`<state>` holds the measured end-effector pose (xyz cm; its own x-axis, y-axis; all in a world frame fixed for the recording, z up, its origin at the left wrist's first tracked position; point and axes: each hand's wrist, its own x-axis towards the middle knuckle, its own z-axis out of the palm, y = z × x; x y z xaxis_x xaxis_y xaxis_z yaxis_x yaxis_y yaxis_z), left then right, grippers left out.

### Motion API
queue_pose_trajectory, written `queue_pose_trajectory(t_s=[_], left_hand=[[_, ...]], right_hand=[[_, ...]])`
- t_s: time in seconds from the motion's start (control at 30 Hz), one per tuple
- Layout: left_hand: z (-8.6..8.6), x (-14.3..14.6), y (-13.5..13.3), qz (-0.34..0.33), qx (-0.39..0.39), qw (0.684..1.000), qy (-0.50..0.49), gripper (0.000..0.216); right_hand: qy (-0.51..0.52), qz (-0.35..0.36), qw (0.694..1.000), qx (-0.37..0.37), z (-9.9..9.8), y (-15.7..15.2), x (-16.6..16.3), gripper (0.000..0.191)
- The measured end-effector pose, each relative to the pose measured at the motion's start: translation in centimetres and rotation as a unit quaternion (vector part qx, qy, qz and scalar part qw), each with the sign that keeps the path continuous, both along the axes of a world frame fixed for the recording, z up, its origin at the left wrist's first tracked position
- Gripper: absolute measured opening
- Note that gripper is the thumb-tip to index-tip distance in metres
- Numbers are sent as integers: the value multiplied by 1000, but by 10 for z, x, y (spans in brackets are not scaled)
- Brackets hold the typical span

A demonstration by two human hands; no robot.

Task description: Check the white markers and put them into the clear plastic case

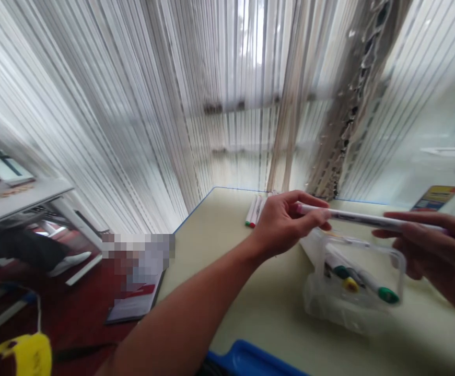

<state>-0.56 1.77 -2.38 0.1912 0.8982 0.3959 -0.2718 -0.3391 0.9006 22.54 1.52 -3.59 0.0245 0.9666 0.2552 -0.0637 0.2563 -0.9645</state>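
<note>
A white marker pen (362,218) with pinkish-purple ends is stretched between my two hands above the table. My left hand (286,222) pinches its left end between thumb and fingers. At the other end, my right hand (434,243) grips it the same way. Below them stands a clear plastic box (337,308) with a handle, holding several white markers with green and yellow caps (387,295). Beyond my left wrist, several more white markers (254,209) lie side by side on the tabletop, a green and a red end showing; my hand partly hides them.
The pale table (211,250) has a blue edge and stands against a striped curtain (152,104). A blue tray-like object (258,360) sits at the near edge. To the left are another desk (23,201), a person's leg and shoe (68,262), and a yellow object (33,355).
</note>
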Motion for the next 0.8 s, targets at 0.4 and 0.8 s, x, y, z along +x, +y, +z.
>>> queue_pose_trajectory(t_s=[0.4,0.8], left_hand=[[13,-5,-8,45,-15,998,45,23],[12,-2,-6,59,-37,996,61,23]], right_hand=[[49,132,988,59,12,-1,-6,28],[38,110,991,64,9,-1,-8,24]])
